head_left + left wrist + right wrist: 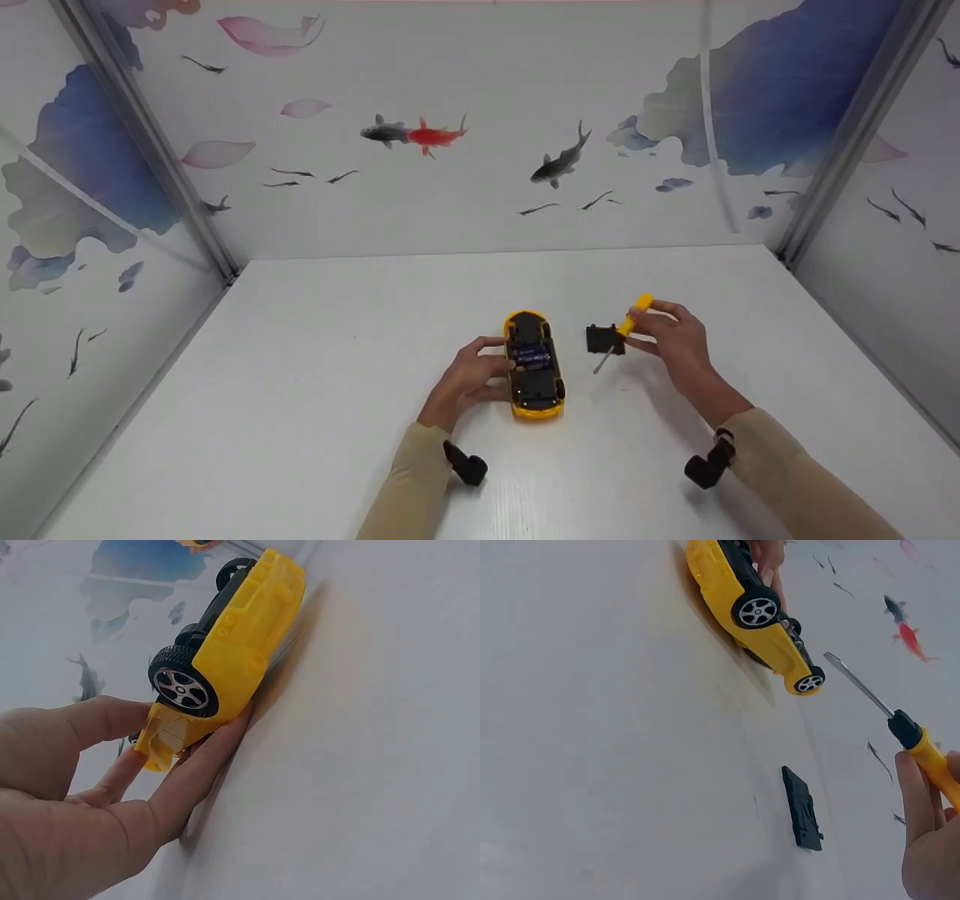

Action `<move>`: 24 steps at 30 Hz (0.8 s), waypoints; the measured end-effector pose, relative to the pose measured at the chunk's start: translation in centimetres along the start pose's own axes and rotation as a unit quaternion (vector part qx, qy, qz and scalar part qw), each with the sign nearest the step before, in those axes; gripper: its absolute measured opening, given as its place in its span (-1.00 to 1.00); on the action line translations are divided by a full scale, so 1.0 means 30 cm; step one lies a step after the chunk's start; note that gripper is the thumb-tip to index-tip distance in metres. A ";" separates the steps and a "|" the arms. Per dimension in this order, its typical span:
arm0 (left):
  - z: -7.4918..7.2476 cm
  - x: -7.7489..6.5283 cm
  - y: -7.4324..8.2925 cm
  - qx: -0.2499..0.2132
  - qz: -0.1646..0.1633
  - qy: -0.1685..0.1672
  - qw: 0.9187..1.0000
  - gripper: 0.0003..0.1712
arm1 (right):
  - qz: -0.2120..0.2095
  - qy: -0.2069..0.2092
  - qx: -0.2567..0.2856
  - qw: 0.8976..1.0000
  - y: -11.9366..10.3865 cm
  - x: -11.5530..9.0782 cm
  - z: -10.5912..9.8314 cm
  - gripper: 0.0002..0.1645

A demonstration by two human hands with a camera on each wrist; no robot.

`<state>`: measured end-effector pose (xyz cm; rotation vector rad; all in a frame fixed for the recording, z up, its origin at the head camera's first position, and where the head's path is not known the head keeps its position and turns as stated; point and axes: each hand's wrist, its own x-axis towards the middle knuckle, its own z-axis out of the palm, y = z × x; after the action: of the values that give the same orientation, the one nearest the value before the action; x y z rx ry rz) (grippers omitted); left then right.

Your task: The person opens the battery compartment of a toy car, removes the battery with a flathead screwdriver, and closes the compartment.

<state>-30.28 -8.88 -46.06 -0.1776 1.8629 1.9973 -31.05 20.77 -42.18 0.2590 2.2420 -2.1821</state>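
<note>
A yellow toy car (535,390) lies upside down on the table, its black underside and wheels facing up. Blue batteries (531,355) show in the uncovered compartment in its middle. My left hand (466,375) holds the car by its left side, thumb and fingers along the body, as the left wrist view also shows. In my right hand (679,341) is a flat-tipped screwdriver (930,759), gripped by its yellow handle, the metal shaft pointing down towards the car's side. Below the screwdriver a black battery cover (802,808) lies flat on the table, right of the car.
The white table (337,420) is bounded by a back wall (465,217) printed with fish and petals, and by similar side walls. Metal posts (150,142) stand at the corners. Both wrists wear black cameras (709,461) over beige sleeves.
</note>
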 end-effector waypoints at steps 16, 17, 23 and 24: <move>-0.006 0.004 -0.004 -0.018 0.001 -0.007 1.000 -0.40 | -0.033 -0.006 -0.150 0.988 -0.038 0.062 -0.147 -0.15; -0.006 0.005 -0.004 -0.019 0.000 -0.006 1.000 -0.40 | -0.034 -0.013 -0.162 0.986 -0.036 0.068 -0.156 -0.15; -0.005 0.004 -0.002 -0.013 -0.001 -0.008 1.000 -0.41 | -0.025 -0.046 -0.217 0.975 -0.023 0.093 -0.190 -0.16; -0.005 0.004 -0.002 -0.012 -0.001 -0.008 1.000 -0.41 | -0.022 -0.047 -0.224 0.973 -0.022 0.097 -0.193 -0.16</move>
<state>-30.40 -9.01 -46.16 -0.1684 1.8287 2.0144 -33.33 26.83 -41.67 0.0988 2.6157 -1.5966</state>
